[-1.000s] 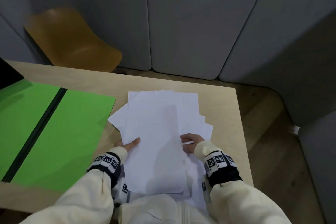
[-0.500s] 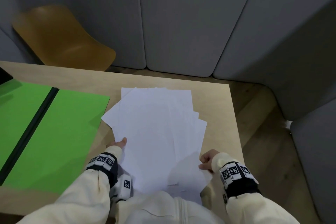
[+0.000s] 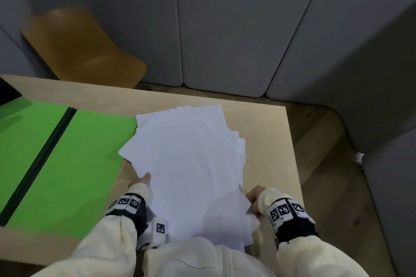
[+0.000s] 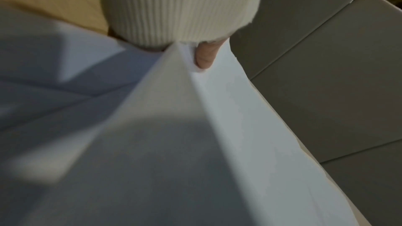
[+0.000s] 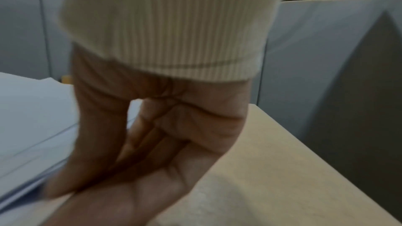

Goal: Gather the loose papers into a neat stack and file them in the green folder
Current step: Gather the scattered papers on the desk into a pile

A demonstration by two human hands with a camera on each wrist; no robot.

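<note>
both hands are working the loose papers [image 3: 191,164] at the near edge of the wooden table [image 3: 265,132]. left hand [image 3: 141,181] is gripping the left edge of the fanned sheets, thumb lying on top and the other fingers hidden beneath; in the left wrist view only that thumb [image 4: 205,56] is showing, pressing into the white sheet below a ribbed cream cuff [image 4: 174,6]. right hand [image 3: 253,195] is meeting the lower right edge of the sheets, and in the right wrist view its fingers [image 5: 135,143] are lying fairly straight and close together with the tips against the paper edges [image 5: 32,135]; that view is blurred, so whether it is pinching them or only pushing cannot be told. largest on the table, the green folder [image 3: 67,164] is lying open and flat to the left, a dark spine running down its middle, its right edge passing under the left corner of the papers. beyond the table, grey padded panels [image 3: 225,18] are standing upright, with a mustard chair [image 3: 78,45] at the far left. smallest, black wristbands with square markers [image 3: 127,202] are sitting on both cream sleeves.
</note>
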